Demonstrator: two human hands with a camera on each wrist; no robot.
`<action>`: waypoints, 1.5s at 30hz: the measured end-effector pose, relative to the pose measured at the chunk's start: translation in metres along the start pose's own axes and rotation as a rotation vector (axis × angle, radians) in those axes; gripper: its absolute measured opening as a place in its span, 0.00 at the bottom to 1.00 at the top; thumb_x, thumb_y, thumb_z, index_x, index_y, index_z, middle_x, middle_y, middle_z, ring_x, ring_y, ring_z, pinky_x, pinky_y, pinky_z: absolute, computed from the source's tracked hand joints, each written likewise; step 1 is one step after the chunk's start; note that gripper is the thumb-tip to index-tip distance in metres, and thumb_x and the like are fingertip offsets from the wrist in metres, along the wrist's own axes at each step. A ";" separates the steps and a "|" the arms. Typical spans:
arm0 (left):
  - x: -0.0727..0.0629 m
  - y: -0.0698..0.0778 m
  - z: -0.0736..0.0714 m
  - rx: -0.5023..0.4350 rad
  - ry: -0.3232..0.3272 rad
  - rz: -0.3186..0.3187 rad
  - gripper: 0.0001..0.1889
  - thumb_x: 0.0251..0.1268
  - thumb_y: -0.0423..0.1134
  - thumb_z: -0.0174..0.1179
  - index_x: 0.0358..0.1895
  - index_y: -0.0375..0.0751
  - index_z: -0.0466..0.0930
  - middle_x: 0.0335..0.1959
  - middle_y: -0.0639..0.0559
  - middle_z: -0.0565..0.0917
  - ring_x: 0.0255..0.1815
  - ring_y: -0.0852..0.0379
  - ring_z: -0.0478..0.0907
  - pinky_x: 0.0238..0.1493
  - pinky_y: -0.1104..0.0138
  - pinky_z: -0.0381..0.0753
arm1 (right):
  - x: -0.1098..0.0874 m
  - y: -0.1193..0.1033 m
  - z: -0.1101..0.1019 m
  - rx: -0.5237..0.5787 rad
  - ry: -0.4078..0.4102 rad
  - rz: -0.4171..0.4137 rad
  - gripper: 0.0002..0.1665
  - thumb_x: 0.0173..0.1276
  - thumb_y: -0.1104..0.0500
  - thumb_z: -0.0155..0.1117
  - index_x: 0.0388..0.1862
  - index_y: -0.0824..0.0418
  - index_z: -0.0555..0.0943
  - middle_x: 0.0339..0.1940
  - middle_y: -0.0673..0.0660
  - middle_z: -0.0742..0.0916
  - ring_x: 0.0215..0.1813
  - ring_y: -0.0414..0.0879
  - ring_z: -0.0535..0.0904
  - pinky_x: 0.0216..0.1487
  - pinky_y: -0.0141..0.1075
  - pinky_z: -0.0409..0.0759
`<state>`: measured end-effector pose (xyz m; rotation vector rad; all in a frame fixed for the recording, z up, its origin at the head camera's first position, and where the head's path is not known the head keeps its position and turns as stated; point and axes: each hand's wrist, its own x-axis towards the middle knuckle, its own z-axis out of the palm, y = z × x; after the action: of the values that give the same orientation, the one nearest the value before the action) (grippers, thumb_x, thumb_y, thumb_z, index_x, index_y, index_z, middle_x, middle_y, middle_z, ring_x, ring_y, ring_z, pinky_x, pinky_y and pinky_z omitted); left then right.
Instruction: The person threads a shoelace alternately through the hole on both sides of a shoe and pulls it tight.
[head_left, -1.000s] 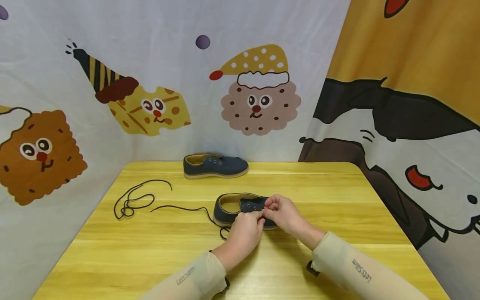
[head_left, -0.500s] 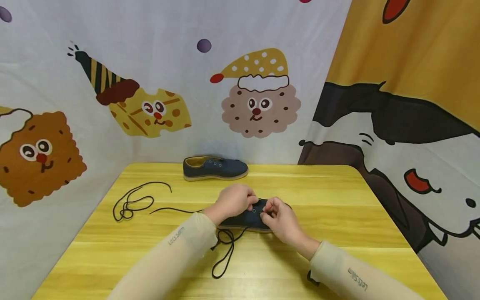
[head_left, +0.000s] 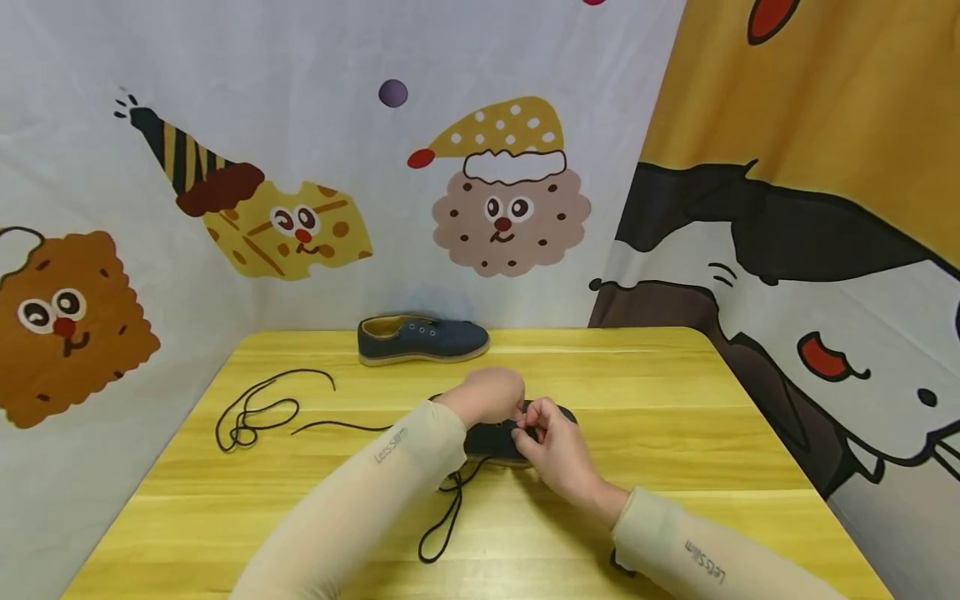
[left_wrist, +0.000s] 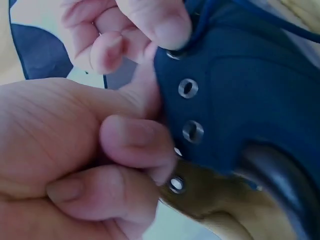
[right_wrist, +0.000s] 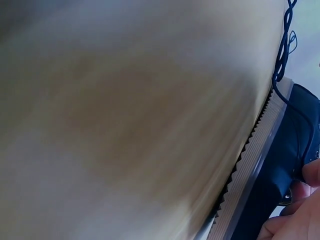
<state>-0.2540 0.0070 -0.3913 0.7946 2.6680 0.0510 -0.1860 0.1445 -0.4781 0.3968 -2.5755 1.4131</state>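
Observation:
A navy canvas shoe [head_left: 491, 443] stands on the table under both hands, its metal eyelets [left_wrist: 188, 88] clear in the left wrist view. A dark shoelace [left_wrist: 205, 22] runs over the upper into one eyelet. There my right hand [head_left: 561, 457] pinches the shoelace, thumb pressed over the hole. My left hand [head_left: 489, 395] reaches across the shoe, its fingers curled at the eyelet flap and its fingertips meeting the right ones. One left fingertip is hidden behind the flap; I cannot tell what this hand pinches. A loop of the lace hangs off the shoe's near side.
A matching navy shoe [head_left: 423, 340] without a lace sits at the table's back edge. A second dark lace [head_left: 242, 433] lies loosely coiled at the left. A printed cartoon curtain [head_left: 315, 108] borders the wooden table [head_left: 637, 367] behind and at the sides.
My left hand has moved from the near side of the shoe to over it, then turned in toward the right fingertips. The shoe has tilted, and a lace loop now lies in front.

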 end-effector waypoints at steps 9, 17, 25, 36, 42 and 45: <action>-0.004 0.007 -0.013 0.020 -0.080 -0.055 0.13 0.70 0.33 0.56 0.25 0.44 0.81 0.29 0.50 0.78 0.20 0.53 0.69 0.24 0.65 0.70 | 0.001 -0.003 0.005 -0.005 0.000 -0.028 0.14 0.64 0.61 0.69 0.35 0.55 0.71 0.31 0.40 0.84 0.25 0.40 0.70 0.26 0.31 0.69; -0.006 -0.014 -0.016 -0.005 0.169 0.038 0.11 0.74 0.34 0.51 0.31 0.45 0.80 0.28 0.54 0.80 0.27 0.57 0.74 0.32 0.65 0.74 | -0.002 -0.001 -0.001 -0.015 -0.027 -0.006 0.13 0.64 0.59 0.71 0.40 0.51 0.74 0.30 0.41 0.83 0.25 0.40 0.71 0.26 0.33 0.71; -0.033 -0.075 -0.030 -1.465 0.260 0.123 0.18 0.80 0.46 0.41 0.50 0.33 0.72 0.49 0.42 0.82 0.25 0.52 0.79 0.23 0.63 0.79 | -0.001 0.000 0.000 0.003 -0.055 0.025 0.12 0.64 0.60 0.70 0.41 0.52 0.75 0.32 0.42 0.84 0.28 0.41 0.74 0.27 0.33 0.73; -0.066 -0.106 -0.056 -1.780 0.637 0.263 0.10 0.76 0.37 0.48 0.49 0.32 0.68 0.35 0.44 0.78 0.26 0.54 0.79 0.28 0.68 0.80 | 0.002 -0.002 -0.002 0.030 -0.061 0.097 0.12 0.63 0.60 0.71 0.44 0.52 0.79 0.33 0.42 0.85 0.31 0.42 0.76 0.30 0.34 0.74; -0.084 -0.116 -0.074 -1.807 0.925 0.355 0.11 0.70 0.34 0.56 0.49 0.30 0.73 0.35 0.42 0.84 0.24 0.56 0.81 0.27 0.69 0.80 | 0.002 -0.003 -0.003 0.022 -0.085 0.107 0.12 0.64 0.58 0.71 0.44 0.50 0.79 0.33 0.42 0.84 0.32 0.42 0.76 0.31 0.34 0.75; -0.093 -0.121 -0.085 -1.816 1.062 0.357 0.13 0.67 0.34 0.58 0.49 0.29 0.77 0.35 0.42 0.85 0.22 0.57 0.79 0.24 0.71 0.79 | 0.001 -0.002 -0.003 0.012 -0.092 0.106 0.11 0.64 0.58 0.71 0.44 0.50 0.80 0.33 0.42 0.84 0.31 0.42 0.76 0.31 0.34 0.75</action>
<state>-0.2741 -0.1393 -0.2976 0.4549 1.6275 2.9266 -0.1863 0.1459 -0.4741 0.3396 -2.6992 1.4792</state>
